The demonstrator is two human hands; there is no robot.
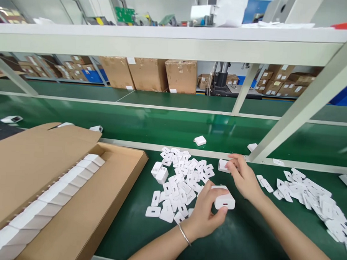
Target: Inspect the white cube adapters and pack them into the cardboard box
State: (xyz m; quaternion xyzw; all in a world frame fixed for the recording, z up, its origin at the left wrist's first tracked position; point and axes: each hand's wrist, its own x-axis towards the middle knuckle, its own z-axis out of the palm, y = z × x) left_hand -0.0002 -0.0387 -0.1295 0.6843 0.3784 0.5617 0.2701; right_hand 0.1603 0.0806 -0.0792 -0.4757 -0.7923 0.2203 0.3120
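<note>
My left hand (202, 215), with a bangle at its wrist, grips a white charger (224, 202) between thumb and fingers. A small dark port slot shows on the charger's near end. Farther off, my right hand (242, 177) has its thumb and fingertips closed on the edge of a second white charger (223, 166) near the bench's back rail. Left of both hands lies a heap of flat white end plates (173, 189), many with a slot. Two white chargers (161, 175) stand at that heap's left side.
An open cardboard box (125, 174) on the left holds a row of white chargers (58, 190). At right lies another pile of white plates (320, 199). One charger (200, 140) rests on the green conveyor belt (162, 123). A slanted shelf post (301, 101) rises behind my right hand.
</note>
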